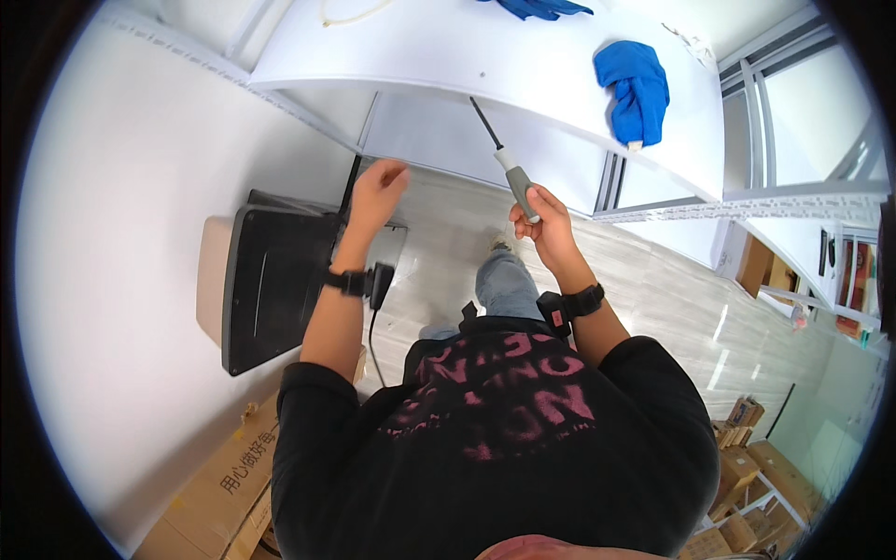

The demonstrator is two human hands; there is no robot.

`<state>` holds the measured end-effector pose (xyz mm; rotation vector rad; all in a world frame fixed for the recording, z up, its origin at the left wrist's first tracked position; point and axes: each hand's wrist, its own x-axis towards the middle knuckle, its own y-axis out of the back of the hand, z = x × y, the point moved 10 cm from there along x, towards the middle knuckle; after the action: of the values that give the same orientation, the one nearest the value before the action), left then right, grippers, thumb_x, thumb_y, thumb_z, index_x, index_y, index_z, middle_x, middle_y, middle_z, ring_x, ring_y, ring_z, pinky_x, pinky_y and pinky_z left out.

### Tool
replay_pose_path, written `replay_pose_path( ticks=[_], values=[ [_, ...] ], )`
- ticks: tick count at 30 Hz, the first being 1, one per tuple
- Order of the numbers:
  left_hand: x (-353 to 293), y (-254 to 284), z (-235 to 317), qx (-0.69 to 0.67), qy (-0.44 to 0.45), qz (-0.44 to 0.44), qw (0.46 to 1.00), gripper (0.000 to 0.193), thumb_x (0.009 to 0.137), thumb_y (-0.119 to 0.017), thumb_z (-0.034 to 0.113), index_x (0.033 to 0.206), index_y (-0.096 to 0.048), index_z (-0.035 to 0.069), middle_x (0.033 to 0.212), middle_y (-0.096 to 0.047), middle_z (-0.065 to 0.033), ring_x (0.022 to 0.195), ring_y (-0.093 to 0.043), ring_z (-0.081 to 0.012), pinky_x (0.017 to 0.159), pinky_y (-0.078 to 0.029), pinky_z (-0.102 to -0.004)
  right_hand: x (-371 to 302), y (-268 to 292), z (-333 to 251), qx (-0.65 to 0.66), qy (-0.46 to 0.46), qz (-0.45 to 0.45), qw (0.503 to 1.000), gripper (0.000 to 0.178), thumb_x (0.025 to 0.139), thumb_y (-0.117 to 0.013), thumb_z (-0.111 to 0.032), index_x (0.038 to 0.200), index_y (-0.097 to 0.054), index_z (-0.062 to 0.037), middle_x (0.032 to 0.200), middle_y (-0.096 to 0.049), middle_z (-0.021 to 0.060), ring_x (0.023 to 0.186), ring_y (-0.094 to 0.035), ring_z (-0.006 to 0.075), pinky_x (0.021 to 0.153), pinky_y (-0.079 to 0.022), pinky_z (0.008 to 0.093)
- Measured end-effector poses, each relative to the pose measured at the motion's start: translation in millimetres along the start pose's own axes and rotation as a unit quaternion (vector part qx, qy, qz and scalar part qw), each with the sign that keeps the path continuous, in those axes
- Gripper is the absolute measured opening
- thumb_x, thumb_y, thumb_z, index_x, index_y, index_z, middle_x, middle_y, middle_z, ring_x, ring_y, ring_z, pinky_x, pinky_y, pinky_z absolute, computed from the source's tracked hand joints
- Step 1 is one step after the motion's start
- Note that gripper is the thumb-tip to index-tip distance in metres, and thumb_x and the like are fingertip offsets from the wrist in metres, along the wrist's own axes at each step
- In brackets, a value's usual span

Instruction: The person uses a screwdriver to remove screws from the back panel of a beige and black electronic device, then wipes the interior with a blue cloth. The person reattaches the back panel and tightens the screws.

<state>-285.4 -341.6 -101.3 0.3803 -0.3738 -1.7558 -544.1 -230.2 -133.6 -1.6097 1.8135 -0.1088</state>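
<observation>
A screwdriver (515,177) with a grey and white handle and a dark shaft is in my right hand (546,222). The fingers wrap round the end of the handle, and the tip points up and away, reaching the front edge of the white table (411,61). My left hand (378,193) hangs in front of the table, apart from it, with its fingers curled together. Whether something small is pinched in them is hidden. A crumpled blue cloth item (637,84), perhaps a glove, lies on the table beyond my right hand.
More blue cloth (537,7) and a thin pale cord (355,17) lie farther back on the table. A black-topped piece with rounded corners (271,280) stands at my left by the wall. Cardboard boxes (233,476) are at lower left; shelving (803,271) is at right.
</observation>
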Motion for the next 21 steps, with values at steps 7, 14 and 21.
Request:
replay_pose_path(
  ticks=[7, 14, 21],
  values=[
    [137.9, -81.4, 83.9, 0.087, -0.074, 0.098, 0.989, 0.026, 0.08, -0.071, 0.016, 0.102, -0.064, 0.006, 0.084, -0.065, -0.0066, 0.071, -0.06, -0.0183, 0.065, -0.049, -0.0318, 47.1, 62.4, -42.3, -0.014, -0.009, 0.014, 1.0, 0.033, 0.095, -0.054, -0.023, 0.118, -0.054, -0.0006, 0.091, -0.062, 0.0076, 0.064, -0.055, 0.0121, 0.057, -0.046, 0.0245],
    [168.0, -105.7, 91.1, 0.223, -0.07, 0.103, 0.967, 0.02, 0.079, -0.07, 0.015, 0.098, -0.067, 0.01, 0.085, -0.064, -0.0071, 0.072, -0.061, -0.0227, 0.063, -0.049, -0.0346, 63.3, 82.5, -64.2, -0.005, -0.01, 0.017, 1.0, 0.034, 0.092, -0.058, -0.024, 0.119, -0.056, -0.0042, 0.091, -0.061, 0.0049, 0.067, -0.053, 0.0101, 0.063, -0.045, 0.0264],
    [141.4, -90.8, 32.1, -0.336, 0.163, 0.049, 0.926, 0.018, 0.091, -0.062, 0.021, 0.096, -0.064, 0.004, 0.093, -0.066, -0.0058, 0.08, -0.064, -0.018, 0.065, -0.052, -0.0295, 69.9, 48.4, -73.0, -0.09, 0.005, -0.045, 0.995, 0.04, 0.091, -0.059, -0.017, 0.127, -0.055, -0.0003, 0.092, -0.064, 0.0074, 0.056, -0.047, 0.0083, 0.052, -0.039, 0.0217]
  ],
)
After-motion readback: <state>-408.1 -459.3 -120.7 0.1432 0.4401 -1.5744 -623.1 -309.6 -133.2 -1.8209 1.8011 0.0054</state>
